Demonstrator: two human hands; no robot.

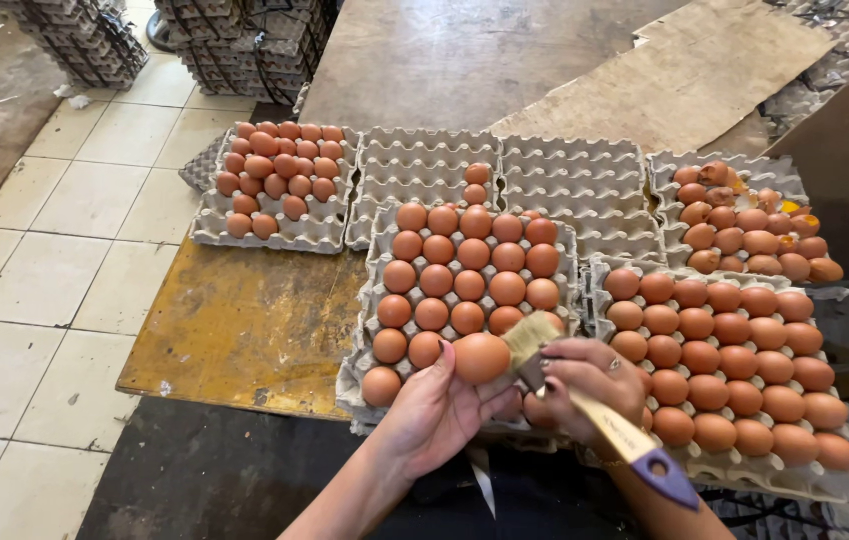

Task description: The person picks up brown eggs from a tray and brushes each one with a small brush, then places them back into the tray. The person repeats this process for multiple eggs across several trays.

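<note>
Grip status: the left hand [435, 410] grasps one brown egg [482, 357] in its fingertips, above the near edge of the centre egg tray [370, 340]. The right hand [590, 378] is clenched on a paintbrush [585, 400], bristles touching the egg. Grey pulp trays of eggs cover a worn, yellow-stained counter [245, 320]. Left of it lies a pale tiled floor [45, 280]. Stacked trays [235, 45] stand at the rear, apparently empty.
</note>
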